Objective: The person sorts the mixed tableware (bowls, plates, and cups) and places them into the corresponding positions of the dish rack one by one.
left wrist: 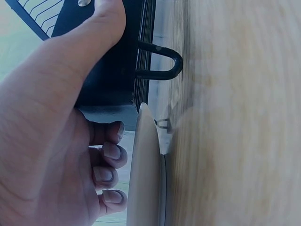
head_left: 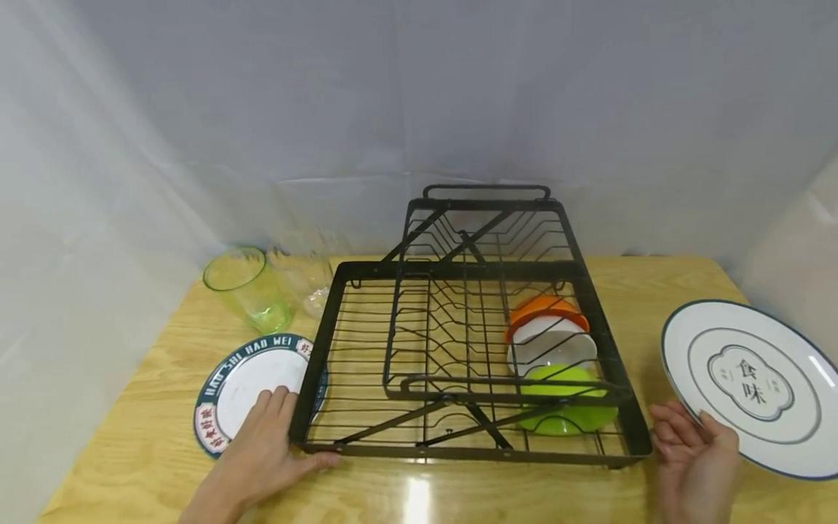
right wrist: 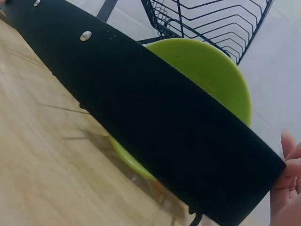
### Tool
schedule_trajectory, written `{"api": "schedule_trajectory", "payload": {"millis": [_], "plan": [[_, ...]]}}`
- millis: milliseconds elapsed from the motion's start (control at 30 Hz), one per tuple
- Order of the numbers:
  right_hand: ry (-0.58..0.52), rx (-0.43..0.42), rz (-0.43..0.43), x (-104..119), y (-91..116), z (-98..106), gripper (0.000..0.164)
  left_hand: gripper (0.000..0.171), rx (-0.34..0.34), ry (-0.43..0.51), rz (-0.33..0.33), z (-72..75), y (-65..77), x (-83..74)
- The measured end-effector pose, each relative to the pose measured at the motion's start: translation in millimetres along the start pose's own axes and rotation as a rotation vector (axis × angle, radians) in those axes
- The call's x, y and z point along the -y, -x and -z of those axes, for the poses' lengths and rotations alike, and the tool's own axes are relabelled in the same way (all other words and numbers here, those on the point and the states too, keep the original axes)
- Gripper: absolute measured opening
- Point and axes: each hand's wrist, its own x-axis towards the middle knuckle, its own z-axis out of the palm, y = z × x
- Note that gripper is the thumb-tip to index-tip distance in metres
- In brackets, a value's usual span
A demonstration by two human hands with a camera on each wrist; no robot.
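A black two-tier dish rack (head_left: 481, 455) stands on the table. My left hand (head_left: 265, 444) grips its front left corner, thumb on the front panel and fingers curled at the side, over a green-rimmed white plate (head_left: 252, 378). In the left wrist view the plate's edge (left wrist: 146, 169) passes beside the fingers (left wrist: 112, 150). At the rack's right end is my right hand (head_left: 694, 451), palm up, fingers loosely bent by the rack's corner. Its thumb overlaps a large white plate (head_left: 801, 400) with a dark rim. Orange (head_left: 540, 309), white (head_left: 556, 349) and green bowls (head_left: 569, 418) sit tilted in the rack's lower tier.
A green-tinted glass (head_left: 245, 291) and a clear glass (head_left: 308, 280) stand back left, beyond the left plate. White sheeting (head_left: 393, 109) hangs behind the wooden table (head_left: 124, 451) and along both sides. The rack's upper tier (head_left: 474, 291) overhangs its lower one.
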Motion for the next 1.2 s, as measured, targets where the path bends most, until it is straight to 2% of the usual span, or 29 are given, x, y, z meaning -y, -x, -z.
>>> {"api": "schedule_trajectory", "payload": {"millis": [233, 433, 733, 900, 1200], "plan": [[-0.045, 0.084, 0.003, 3, -3, 2, 0.025, 0.107, 0.001, 0.005, -0.003, 0.9, -1.4, -1.7], [-0.047, 0.137, -0.041, 3, -4, 9, 0.029, 0.109, -0.001, 0.005, 0.003, 0.6, -0.4, -1.8], [0.028, 0.117, -0.073, 3, 1, 10, 0.033, 0.108, 0.005, 0.006, 0.008, 0.3, 0.7, -1.2], [0.104, 0.059, -0.055, 3, 3, 9, 0.038, 0.108, 0.005, 0.012, 0.015, -0.5, 0.3, -1.4], [0.156, 0.025, -0.021, 2, 1, 11, 0.046, 0.108, 0.008, 0.013, 0.016, 0.2, 0.9, -1.5]]}}
